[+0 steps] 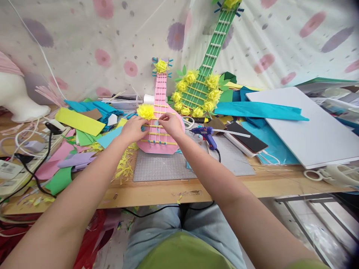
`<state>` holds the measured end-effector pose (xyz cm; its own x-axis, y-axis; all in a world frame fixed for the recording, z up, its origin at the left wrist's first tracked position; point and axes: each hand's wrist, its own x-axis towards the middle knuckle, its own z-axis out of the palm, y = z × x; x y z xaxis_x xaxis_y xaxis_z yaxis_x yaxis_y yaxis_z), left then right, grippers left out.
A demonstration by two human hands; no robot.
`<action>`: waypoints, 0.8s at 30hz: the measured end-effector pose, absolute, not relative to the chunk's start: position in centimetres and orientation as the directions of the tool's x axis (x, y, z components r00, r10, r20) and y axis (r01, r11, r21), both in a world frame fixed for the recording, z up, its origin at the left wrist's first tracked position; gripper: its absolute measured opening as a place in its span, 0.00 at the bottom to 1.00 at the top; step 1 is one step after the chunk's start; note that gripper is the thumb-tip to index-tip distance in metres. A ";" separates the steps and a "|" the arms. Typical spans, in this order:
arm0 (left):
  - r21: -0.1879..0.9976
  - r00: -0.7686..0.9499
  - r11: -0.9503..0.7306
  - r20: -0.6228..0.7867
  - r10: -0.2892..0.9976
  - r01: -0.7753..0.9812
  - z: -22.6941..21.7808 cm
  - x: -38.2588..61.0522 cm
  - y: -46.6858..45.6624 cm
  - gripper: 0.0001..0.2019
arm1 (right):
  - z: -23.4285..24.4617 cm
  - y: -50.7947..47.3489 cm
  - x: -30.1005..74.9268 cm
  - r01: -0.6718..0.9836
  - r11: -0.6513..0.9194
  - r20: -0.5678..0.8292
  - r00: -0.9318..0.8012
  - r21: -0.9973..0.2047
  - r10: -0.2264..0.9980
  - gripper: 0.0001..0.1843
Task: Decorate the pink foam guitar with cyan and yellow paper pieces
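Note:
A pink paper guitar (160, 108) lies on a grey cutting mat (162, 166), its neck pointing away from me and a yellow paper flower at its head. My left hand (134, 129) rests on the left side of its body, fingers curled just below a loose yellow paper flower (146, 111) that it touches. My right hand (171, 124) lies on the right side of the body, fingertips pinched together at the strings; what they pinch is too small to make out.
A green paper guitar (209, 67) ringed with yellow flowers leans on the cloth behind. A blue glue gun (206, 133), scissors (189, 121), a black phone (246, 137), a white board (308, 123), teal paper (258, 110), coloured scraps and cables at left crowd the wooden table (168, 190).

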<state>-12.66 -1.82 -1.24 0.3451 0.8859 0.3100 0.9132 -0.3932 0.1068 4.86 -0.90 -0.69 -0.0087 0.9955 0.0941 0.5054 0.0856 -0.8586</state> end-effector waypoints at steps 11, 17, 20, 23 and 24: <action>0.129 0.106 -0.159 0.347 0.932 0.979 -0.6 -12.8 -2.8 0.10 | -1.0 -1.1 3.6 0.597 0.115 0.103 -0.055 -0.794 0.993 0.09; 0.258 0.030 -0.140 0.389 0.921 0.956 -0.9 -13.6 -3.4 0.09 | -1.0 -1.4 1.8 0.683 0.170 0.150 -0.089 -0.711 0.985 0.09; 0.304 0.018 -0.151 0.399 0.917 0.941 -1.0 -13.7 -3.6 0.09 | -1.0 -1.5 1.0 0.719 0.193 0.157 -0.118 -0.667 0.981 0.09; 0.333 0.018 -0.161 0.395 0.919 0.929 -1.1 -13.8 -3.8 0.09 | -1.1 -1.3 0.3 0.754 0.212 0.156 -0.146 -0.622 0.977 0.10; 0.340 0.018 -0.164 0.394 0.919 0.926 -1.1 -13.9 -3.8 0.09 | -1.1 -1.2 0.1 0.762 0.216 0.153 -0.154 -0.610 0.976 0.11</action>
<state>-13.85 -3.79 -1.13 0.0182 0.9189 0.3941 0.9259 -0.1643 0.3402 0.13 -1.24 -1.07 -0.1538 0.9761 0.1535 0.7622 0.2160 -0.6103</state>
